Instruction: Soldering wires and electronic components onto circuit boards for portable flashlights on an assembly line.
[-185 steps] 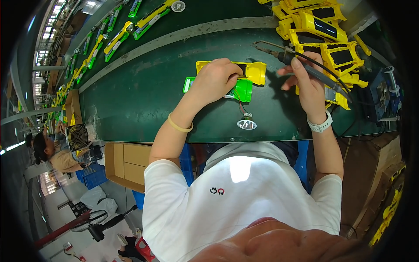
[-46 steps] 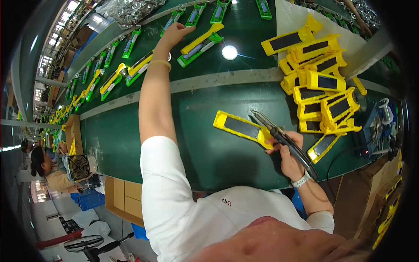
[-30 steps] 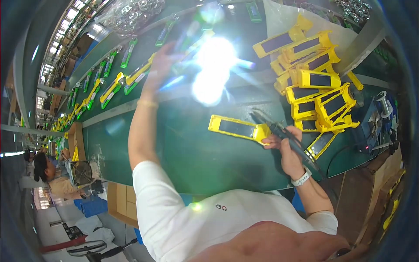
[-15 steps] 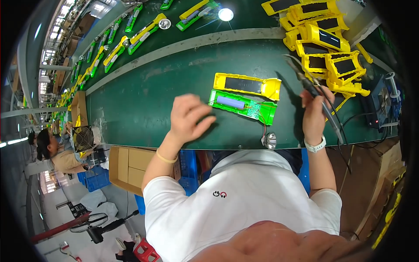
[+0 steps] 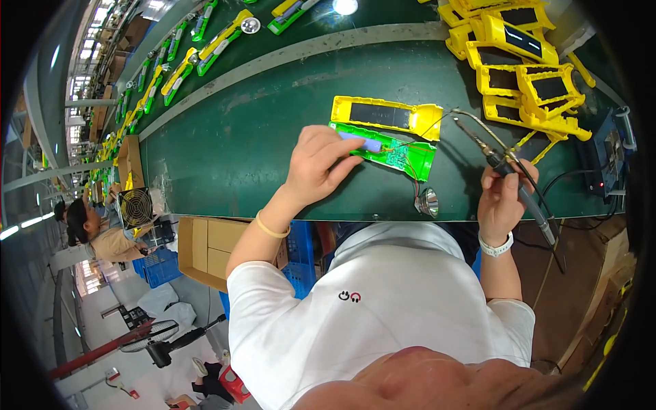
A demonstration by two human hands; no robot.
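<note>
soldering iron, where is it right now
In the head view, the soldering iron is right of centre in the right hand, its metal end just right of the yellow casing that lies beside the green casing.

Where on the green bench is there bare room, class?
Left of the left hand, below the grey strip; also between that strip and the yellow casing beside the green casing. Crowded: upper right, under piled yellow casings.

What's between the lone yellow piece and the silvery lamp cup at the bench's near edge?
In the head view, the green casing lies between the yellow piece and the lamp cup, with thin wires running from it to the cup.
</note>
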